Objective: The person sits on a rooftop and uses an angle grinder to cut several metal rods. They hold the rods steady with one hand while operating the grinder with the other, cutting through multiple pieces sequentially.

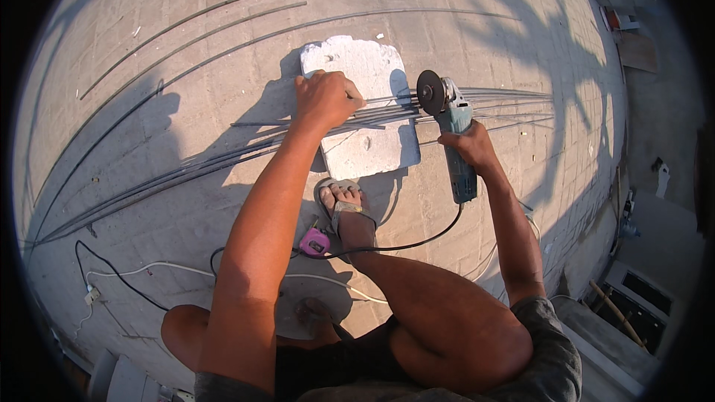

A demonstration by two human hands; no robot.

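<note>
My right hand [471, 146] is wrapped round the green body of an angle grinder [459, 164]. Its dark cutting disc [430, 92] stands just right of the white block, beside the bundled rods. My left hand [326, 98] is closed over the block's left half, and a thin steel rod [387, 97] runs out from its fingers toward the disc. Beneath that hand lies the rough white block [357, 58], with several steel rods [387, 114] across it. Whether the disc touches a rod, I cannot tell.
Long steel rods [186, 171] stretch left over the paved ground, and others lie beyond the block. A pink tape measure [315, 242] sits by my sandalled foot [345, 205]. The grinder's black cord [417, 243] and a white cable [328, 278] cross the near ground.
</note>
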